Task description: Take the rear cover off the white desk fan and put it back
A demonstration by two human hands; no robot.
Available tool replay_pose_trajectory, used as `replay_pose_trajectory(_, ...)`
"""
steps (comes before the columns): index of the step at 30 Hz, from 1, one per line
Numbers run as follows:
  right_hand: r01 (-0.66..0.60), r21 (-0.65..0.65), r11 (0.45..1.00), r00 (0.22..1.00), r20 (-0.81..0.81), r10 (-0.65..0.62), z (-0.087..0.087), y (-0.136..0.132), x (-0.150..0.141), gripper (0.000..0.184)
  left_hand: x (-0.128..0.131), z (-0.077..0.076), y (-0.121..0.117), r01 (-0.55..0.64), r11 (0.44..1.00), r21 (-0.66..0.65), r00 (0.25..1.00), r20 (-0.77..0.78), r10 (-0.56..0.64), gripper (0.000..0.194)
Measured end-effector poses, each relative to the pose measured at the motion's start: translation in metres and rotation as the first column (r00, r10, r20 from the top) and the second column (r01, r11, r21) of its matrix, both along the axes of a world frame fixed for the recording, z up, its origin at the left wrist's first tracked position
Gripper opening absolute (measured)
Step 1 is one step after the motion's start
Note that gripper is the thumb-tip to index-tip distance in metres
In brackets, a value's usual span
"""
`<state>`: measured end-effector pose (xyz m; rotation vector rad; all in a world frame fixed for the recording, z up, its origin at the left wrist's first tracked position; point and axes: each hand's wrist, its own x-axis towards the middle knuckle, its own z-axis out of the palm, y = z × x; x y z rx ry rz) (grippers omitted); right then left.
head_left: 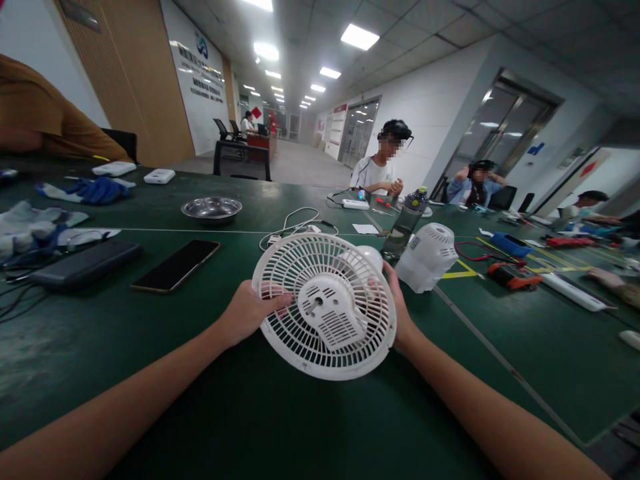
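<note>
Between my two hands is a round white fan grille [334, 313], its slotted hub facing me and its face tilted. My left hand [253, 310] grips the left rim, with the thumb lying over the bars. On the opposite side my right hand [397, 307] holds the right rim, its fingers mostly behind the grille. A smooth white rounded part [371, 255] shows behind the upper right edge; I cannot tell whether it is joined to the grille. Just beyond my right hand stands a white plastic housing [429, 257], beside a dark water bottle [407, 223].
On the green table [225, 413] lie a phone [176, 265], a dark case [86, 265], a metal bowl [211, 208], a white cable [300, 220] and gloves [87, 190]. To the right are an orange multimeter [513, 273] and a power strip [573, 291]. Several people sit around.
</note>
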<state>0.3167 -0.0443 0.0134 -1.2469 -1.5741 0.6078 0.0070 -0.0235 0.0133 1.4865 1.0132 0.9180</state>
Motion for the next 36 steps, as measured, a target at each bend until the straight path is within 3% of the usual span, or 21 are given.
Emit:
replay_pose_trajectory(2,0.181,0.02,0.983,0.983,0.025,-0.182,0.005,0.01,0.024,0.073,-0.002,0.003,-0.001,0.011,1.0,0.005,1.0,-0.013,-0.011,0.031)
replay_pose_trajectory(4,0.259,0.117,0.959,0.933,0.225,-0.28,0.007,0.019,0.049,0.074,-0.003,0.004,0.0,0.006,1.0,-0.001,0.999,-0.05,-0.006,0.029)
replay_pose_trajectory(8,0.274,0.248,0.929,0.78,0.508,-0.366,0.002,0.032,0.079,0.069,-0.008,0.002,0.008,-0.057,0.998,-0.018,0.992,-0.112,0.055,0.029)
replay_pose_trajectory(11,0.263,0.262,0.929,0.724,0.583,-0.369,0.001,0.035,0.082,0.062,-0.013,0.003,0.012,-0.067,0.997,-0.036,0.99,-0.126,0.062,0.031)
replay_pose_trajectory(13,0.257,0.348,0.901,0.694,0.582,-0.423,0.007,0.034,0.083,0.056,-0.015,0.006,0.013,-0.05,0.998,-0.032,0.986,-0.159,0.044,0.033)
replay_pose_trajectory(15,0.289,0.501,0.816,0.644,0.529,-0.553,0.018,0.032,0.091,0.054,-0.016,0.008,0.013,-0.031,0.999,-0.027,0.983,-0.181,0.025,0.033)
replay_pose_trajectory(18,0.414,0.662,0.625,0.551,0.364,-0.751,0.03,0.03,0.115,0.065,-0.017,0.01,0.013,-0.014,1.0,-0.006,0.982,-0.191,0.013,0.033)
replay_pose_trajectory(19,0.463,0.662,0.589,0.536,0.32,-0.781,0.03,0.032,0.124,0.073,-0.017,0.011,0.013,-0.008,1.0,0.0,0.981,-0.195,0.008,0.033)
replay_pose_trajectory(21,0.57,0.562,0.6,0.565,0.262,-0.782,0.024,0.036,0.141,0.088,-0.016,0.011,0.013,0.007,1.0,0.004,0.98,-0.2,-0.006,0.034)
replay_pose_trajectory(24,0.677,0.17,0.716,0.681,0.224,-0.697,0.004,0.046,0.156,0.1,-0.016,0.011,0.013,0.016,1.0,-0.001,0.981,-0.192,-0.016,0.033)
replay_pose_trajectory(27,0.708,-0.085,0.701,0.695,0.256,-0.671,-0.008,0.052,0.157,0.1,-0.016,0.011,0.012,0.007,1.0,-0.018,0.983,-0.181,-0.01,0.031)
replay_pose_trajectory(30,0.756,-0.088,0.649,0.645,0.268,-0.716,-0.01,0.053,0.151,0.092,-0.016,0.012,0.011,0.009,1.0,-0.024,0.984,-0.179,-0.014,0.03)
replay_pose_trajectory(33,0.783,-0.02,0.621,0.616,0.161,-0.771,-0.007,0.054,0.149,0.085,-0.017,0.011,0.012,0.019,1.0,-0.023,0.984,-0.178,-0.023,0.031)
replay_pose_trajectory(36,0.754,0.119,0.646,0.652,-0.009,-0.759,-0.003,0.056,0.149,0.084,-0.018,0.006,0.016,0.026,1.0,-0.01,0.978,-0.206,-0.028,0.034)
